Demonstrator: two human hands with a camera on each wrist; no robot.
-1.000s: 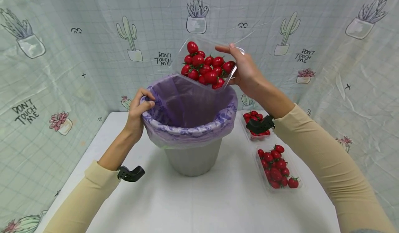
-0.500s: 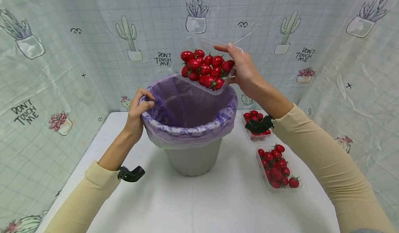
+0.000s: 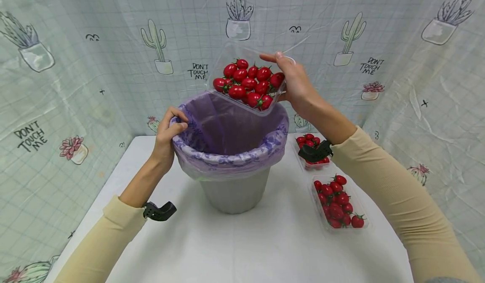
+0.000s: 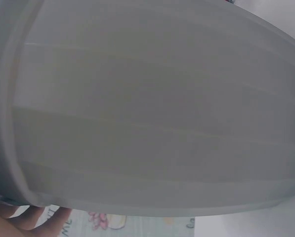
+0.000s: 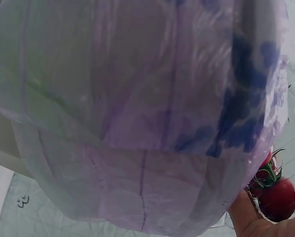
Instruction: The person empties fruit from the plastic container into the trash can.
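My left hand (image 3: 166, 129) grips the left rim of a grey trash can (image 3: 235, 194), thumb on the near side of the purple-patterned bag (image 3: 231, 158) that lines it. Over the can's far right rim, my right hand (image 3: 297, 81) holds a clear plastic box (image 3: 227, 53) by its right end. The box is tilted, its left end over the opening, and several red cherry tomatoes (image 3: 249, 84) lie inside. In the left wrist view, the can's grey wall (image 4: 152, 108) fills most of the picture. The right wrist view shows the bag's outer fold (image 5: 137, 113) and a tomato (image 5: 278, 197) by my fingers.
Two more clear boxes of cherry tomatoes stand on the white table (image 3: 235, 249) at the right: a nearer box (image 3: 358, 207) and a farther box (image 3: 303, 165), partly behind my right wrist. A cactus-printed sheet (image 3: 113, 60) hangs around the table's back and sides.
Tomatoes in the held box have rolled down toward its lower left side as the box tilts slightly. The left hand and the can have stayed in place.
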